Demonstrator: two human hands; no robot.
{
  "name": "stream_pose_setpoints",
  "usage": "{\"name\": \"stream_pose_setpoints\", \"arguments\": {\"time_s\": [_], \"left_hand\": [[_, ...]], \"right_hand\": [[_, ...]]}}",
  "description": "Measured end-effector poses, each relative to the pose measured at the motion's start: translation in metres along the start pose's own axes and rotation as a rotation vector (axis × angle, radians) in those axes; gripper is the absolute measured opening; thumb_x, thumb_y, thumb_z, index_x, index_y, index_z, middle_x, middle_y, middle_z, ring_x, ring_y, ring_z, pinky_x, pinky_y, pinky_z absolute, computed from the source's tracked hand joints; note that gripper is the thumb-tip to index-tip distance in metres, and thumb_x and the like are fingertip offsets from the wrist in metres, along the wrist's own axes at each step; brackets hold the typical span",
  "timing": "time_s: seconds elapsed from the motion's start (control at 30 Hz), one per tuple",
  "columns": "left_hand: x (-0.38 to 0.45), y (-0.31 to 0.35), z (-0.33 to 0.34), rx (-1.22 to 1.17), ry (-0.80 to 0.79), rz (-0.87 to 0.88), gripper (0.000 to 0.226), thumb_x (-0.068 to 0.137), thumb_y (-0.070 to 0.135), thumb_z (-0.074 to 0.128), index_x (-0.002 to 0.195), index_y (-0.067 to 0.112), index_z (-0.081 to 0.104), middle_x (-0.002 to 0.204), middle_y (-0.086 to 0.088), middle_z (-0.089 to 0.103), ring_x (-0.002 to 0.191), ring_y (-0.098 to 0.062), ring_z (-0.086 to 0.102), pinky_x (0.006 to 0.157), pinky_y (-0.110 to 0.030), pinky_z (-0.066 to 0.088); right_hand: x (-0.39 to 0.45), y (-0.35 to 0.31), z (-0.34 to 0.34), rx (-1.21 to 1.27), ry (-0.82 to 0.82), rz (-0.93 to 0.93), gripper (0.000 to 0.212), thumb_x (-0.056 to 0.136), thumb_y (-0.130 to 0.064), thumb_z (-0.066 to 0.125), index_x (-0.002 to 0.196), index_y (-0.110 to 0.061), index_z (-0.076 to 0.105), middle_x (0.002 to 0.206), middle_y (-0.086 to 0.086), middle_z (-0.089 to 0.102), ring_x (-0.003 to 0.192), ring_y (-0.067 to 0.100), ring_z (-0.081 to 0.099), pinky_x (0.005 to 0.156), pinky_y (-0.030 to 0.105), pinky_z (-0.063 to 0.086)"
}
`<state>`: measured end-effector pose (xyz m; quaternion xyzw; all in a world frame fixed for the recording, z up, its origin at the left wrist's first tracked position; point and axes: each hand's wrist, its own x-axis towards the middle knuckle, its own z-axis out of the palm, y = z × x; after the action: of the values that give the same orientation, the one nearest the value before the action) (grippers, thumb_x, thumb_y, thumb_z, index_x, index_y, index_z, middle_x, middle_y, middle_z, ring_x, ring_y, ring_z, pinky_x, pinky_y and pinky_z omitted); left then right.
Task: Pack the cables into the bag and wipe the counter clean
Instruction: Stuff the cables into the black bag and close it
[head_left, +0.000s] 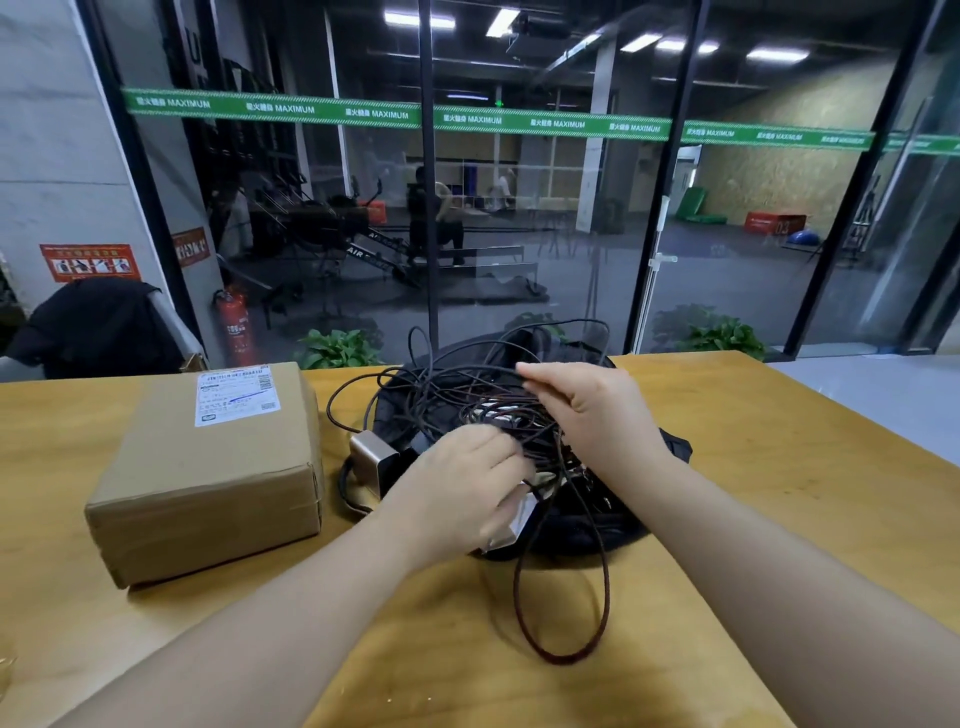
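Observation:
A black bag (597, 525) lies on the wooden counter (753, 467). A tangle of dark braided cables (457, 395) is heaped over its mouth. One long loop (563, 618) hangs out over the counter toward me. My left hand (457, 483) is curled into the near side of the tangle and holds cables, with a white piece under its fingers. My right hand (587, 410) pinches cable strands at the top of the heap. A silver box-shaped adapter (371, 457) sits against the bag's left side.
A taped cardboard parcel (208, 478) with a shipping label stands left of the bag. The counter's far edge runs along a glass wall with potted plants (337, 348) behind it. A dark jacket (98, 327) hangs over a chair at far left.

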<state>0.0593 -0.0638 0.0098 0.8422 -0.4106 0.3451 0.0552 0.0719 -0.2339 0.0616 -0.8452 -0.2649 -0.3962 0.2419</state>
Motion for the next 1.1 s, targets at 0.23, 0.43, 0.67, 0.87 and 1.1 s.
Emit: {"name": "stream_pose_setpoints", "arguments": {"time_s": [0.23,0.43,0.67,0.87,1.1], "left_hand": [[-0.022,-0.028,0.003,-0.160,-0.187,-1.066,0.064,0.083,0.005,0.053,0.138,0.000,0.021,0.146,-0.017,0.016,0.138,-0.033,0.014,0.112,-0.035,0.020],[-0.006,-0.047,0.010,-0.250,-0.323,-1.389,0.058,0.086,0.009,0.058,0.133,0.002,0.025,0.140,-0.020,0.026,0.129,-0.035,0.031,0.097,-0.036,0.036],[-0.010,-0.043,0.002,-0.251,-0.217,-1.300,0.050,0.083,0.007,0.067,0.121,0.004,0.035,0.127,-0.016,0.034,0.107,-0.031,0.046,0.078,-0.028,0.034],[0.014,-0.034,-0.038,-0.150,0.003,-1.058,0.063,0.079,0.010,0.073,0.129,0.005,0.035,0.132,-0.013,0.036,0.115,-0.029,0.046,0.090,-0.027,0.035],[0.056,-0.018,-0.030,-0.329,-0.040,-0.803,0.066,0.074,0.021,0.078,0.126,0.019,0.038,0.125,-0.002,0.050,0.102,-0.017,0.049,0.080,-0.026,0.039]], "right_hand": [[-0.006,0.013,0.014,-0.271,-0.529,0.281,0.041,0.098,-0.013,0.043,0.135,-0.027,0.052,0.131,0.001,0.061,0.118,0.021,0.057,0.096,0.027,0.044],[-0.002,0.017,0.020,-0.361,-0.638,0.348,0.041,0.099,-0.015,0.039,0.135,-0.029,0.051,0.124,0.002,0.065,0.105,0.022,0.062,0.085,0.029,0.048],[-0.011,0.030,0.022,-0.255,-0.499,0.436,0.032,0.097,-0.021,0.047,0.126,-0.024,0.061,0.107,0.003,0.072,0.088,0.022,0.066,0.072,0.027,0.049],[-0.019,0.036,0.025,-0.173,-0.390,0.498,0.027,0.095,-0.022,0.052,0.120,-0.017,0.061,0.112,0.001,0.070,0.106,0.021,0.061,0.089,0.032,0.050],[-0.022,0.036,0.023,-0.127,-0.399,0.502,0.027,0.093,-0.021,0.055,0.118,-0.017,0.065,0.107,0.004,0.071,0.106,0.021,0.061,0.091,0.033,0.050]]}}
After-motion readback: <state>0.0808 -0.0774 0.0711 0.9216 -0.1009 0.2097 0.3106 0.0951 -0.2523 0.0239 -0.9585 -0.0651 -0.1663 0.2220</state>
